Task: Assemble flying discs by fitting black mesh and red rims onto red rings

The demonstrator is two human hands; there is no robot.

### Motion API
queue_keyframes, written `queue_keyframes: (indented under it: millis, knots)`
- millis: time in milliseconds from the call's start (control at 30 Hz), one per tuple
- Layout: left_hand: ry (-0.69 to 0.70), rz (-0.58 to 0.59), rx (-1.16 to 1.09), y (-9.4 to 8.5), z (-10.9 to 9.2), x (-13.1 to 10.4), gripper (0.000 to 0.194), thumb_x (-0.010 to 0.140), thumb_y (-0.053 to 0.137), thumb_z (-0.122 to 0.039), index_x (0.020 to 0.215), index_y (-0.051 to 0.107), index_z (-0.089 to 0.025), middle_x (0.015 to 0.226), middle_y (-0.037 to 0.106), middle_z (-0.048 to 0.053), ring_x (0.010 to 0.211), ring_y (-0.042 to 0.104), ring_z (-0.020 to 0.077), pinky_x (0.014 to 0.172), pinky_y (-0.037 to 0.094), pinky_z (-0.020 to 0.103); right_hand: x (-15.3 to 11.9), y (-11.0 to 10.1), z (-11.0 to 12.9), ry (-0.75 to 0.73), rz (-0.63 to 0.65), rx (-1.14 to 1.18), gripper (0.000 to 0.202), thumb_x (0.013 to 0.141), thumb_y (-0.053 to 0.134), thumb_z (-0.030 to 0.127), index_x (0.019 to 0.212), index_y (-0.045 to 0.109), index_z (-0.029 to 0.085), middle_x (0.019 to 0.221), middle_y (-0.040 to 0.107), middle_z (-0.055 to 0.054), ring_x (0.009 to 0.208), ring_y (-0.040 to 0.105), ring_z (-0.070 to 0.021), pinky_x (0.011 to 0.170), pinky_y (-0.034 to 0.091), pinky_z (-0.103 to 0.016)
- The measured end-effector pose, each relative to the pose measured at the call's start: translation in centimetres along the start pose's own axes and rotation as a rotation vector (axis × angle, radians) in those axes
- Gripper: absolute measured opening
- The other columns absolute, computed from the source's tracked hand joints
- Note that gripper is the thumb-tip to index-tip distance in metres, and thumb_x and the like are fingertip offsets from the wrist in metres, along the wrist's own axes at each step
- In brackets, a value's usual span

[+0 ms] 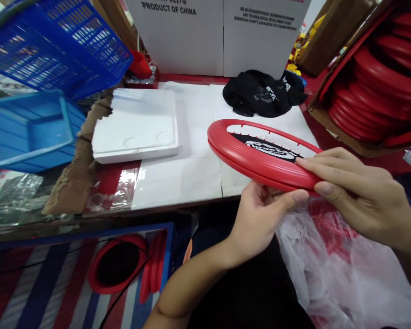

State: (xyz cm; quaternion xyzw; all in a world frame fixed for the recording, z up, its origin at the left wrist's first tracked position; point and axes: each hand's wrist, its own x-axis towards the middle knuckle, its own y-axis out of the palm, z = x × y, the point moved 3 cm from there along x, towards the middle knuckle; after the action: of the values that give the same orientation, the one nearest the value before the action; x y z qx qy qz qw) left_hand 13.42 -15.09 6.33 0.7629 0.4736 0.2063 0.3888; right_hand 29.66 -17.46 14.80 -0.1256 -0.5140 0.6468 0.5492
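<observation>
Head | left fingers (289, 200), right fingers (332, 170) grip red disc (264, 157) by edge | white slab (137, 123) (apart)

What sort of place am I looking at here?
Probably a small factory or packing workshop: stacked red rings at the right, a large pale carton printed "PRODUCT OF CHINA", and a blue crate holding more red pieces.

ok so from my remote seat: I've got a hoop (260, 163) between the left hand (256, 219) and right hand (363, 189), over the table (114, 176)'s near edge. Slab (140, 123) on the table's left side, cloth (265, 95) further back on the right, carton (188, 41) standing behind both. Tub (27, 155) far left, basket (65, 50) behind it. Box (354, 145) of spare hoops (387, 87) on my right, crate (170, 256) with extras down front-left, plastic bag (304, 265) below the hands.
</observation>
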Motion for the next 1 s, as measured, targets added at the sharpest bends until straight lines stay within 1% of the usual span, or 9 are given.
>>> queue_keyframes:
  millis: [267, 400, 467, 567, 633, 800, 867, 933, 1000]
  knots:
    - [0.014, 0.012, 0.033, -1.3, 0.4, -0.8, 0.03, 0.083, 0.096, -0.031, 0.105, 0.081, -0.017, 0.108, 0.082, 0.008, 0.104, 0.078, 0.0251, 0.097, 0.063, 0.039, -1.0, 1.1, 0.6, -0.078, -0.011, -0.068, 0.057, 0.106, 0.062, 0.021, 0.16, 0.056, 0.035, 0.136, 0.077, -0.006, 0.112, 0.069, -0.0283, 0.094, 0.063, -0.048]
    - [-0.105, -0.1, -0.015, -3.7, 1.4, -1.8, 0.038, 0.083, 0.095, -0.043, 0.1, 0.079, -0.013, 0.095, 0.079, 0.008, 0.085, 0.076, 0.0195, 0.08, 0.064, 0.032, -3.9, 5.5, -0.2, -0.194, 0.027, -0.178, 0.076, 0.103, 0.07, 0.027, 0.171, 0.038, 0.016, 0.154, 0.066, -0.018, 0.121, 0.064, -0.0333, 0.1, 0.06, -0.053]
    - [-0.168, -0.236, -0.056, -5.6, 2.8, -2.3, 0.041, 0.081, 0.096, -0.045, 0.097, 0.077, -0.012, 0.089, 0.077, 0.006, 0.076, 0.073, 0.0165, 0.07, 0.063, 0.028, -6.0, 8.8, -1.0, -0.222, 0.04, -0.275, 0.082, 0.1, 0.07, 0.017, 0.173, 0.031, 0.013, 0.156, 0.064, -0.019, 0.123, 0.065, -0.0331, 0.102, 0.059, -0.051]
    - [-0.197, -0.44, -0.074, -8.2, 5.8, -3.0, 0.039, 0.078, 0.098, -0.04, 0.09, 0.074, -0.012, 0.081, 0.073, 0.002, 0.07, 0.069, 0.013, 0.064, 0.059, 0.024, -9.2, 13.4, -2.4, -0.181, 0.081, -0.354, 0.072, 0.102, 0.057, 0.011, 0.171, 0.039, 0.02, 0.156, 0.065, -0.012, 0.124, 0.069, -0.0307, 0.105, 0.058, -0.051]
    - [-0.183, -0.512, -0.08, -9.2, 7.6, -3.5, 0.035, 0.078, 0.097, -0.036, 0.084, 0.072, -0.012, 0.076, 0.07, 0.001, 0.069, 0.067, 0.011, 0.066, 0.057, 0.021, -11.0, 15.3, -3.0, -0.155, 0.101, -0.335, 0.068, 0.103, 0.055, 0.013, 0.169, 0.044, 0.026, 0.157, 0.064, -0.009, 0.125, 0.072, -0.0292, 0.107, 0.059, -0.05]
    - [-0.09, -0.599, -0.061, -10.8, 9.9, -4.7, 0.033, 0.076, 0.098, -0.031, 0.084, 0.07, -0.015, 0.076, 0.069, -0.003, 0.068, 0.065, 0.0093, 0.068, 0.054, 0.021, -14.6, 16.6, -4.6, -0.114, 0.118, -0.261, 0.073, 0.099, 0.067, 0.02, 0.166, 0.046, 0.039, 0.156, 0.064, -0.004, 0.137, 0.069, -0.0291, 0.121, 0.053, -0.054]
    - [-0.083, -0.613, -0.038, -11.5, 10.1, -5.0, 0.035, 0.076, 0.098, -0.03, 0.095, 0.072, -0.017, 0.083, 0.073, -0.002, 0.074, 0.069, 0.0113, 0.072, 0.057, 0.023, -15.5, 16.5, -5.4, 0.02, -0.021, -0.197, 0.076, 0.096, 0.076, 0.031, 0.166, 0.047, 0.036, 0.16, 0.062, -0.008, 0.146, 0.061, -0.0338, 0.13, 0.038, -0.064]
    - [-0.086, -0.616, -0.018, -12.4, 10.1, -5.3, 0.04, 0.076, 0.098, -0.027, 0.107, 0.073, -0.02, 0.094, 0.077, -0.001, 0.085, 0.073, 0.0137, 0.08, 0.06, 0.026, -16.2, 16.4, -6.3, 0.34, -0.286, -0.055, 0.077, 0.094, 0.079, 0.04, 0.164, 0.049, 0.031, 0.167, 0.054, -0.012, 0.156, 0.049, -0.0375, 0.134, 0.026, -0.07]
    - [-0.114, -0.628, -0.007, -13.2, 9.8, -5.5, 0.047, 0.074, 0.099, -0.025, 0.113, 0.073, -0.022, 0.101, 0.079, -0.001, 0.092, 0.075, 0.0154, 0.088, 0.062, 0.029, -16.8, 17.0, -6.6, 0.738, -0.574, 0.262, 0.067, 0.098, 0.074, 0.045, 0.161, 0.052, 0.032, 0.168, 0.053, -0.012, 0.156, 0.049, -0.035, 0.13, 0.035, -0.067]
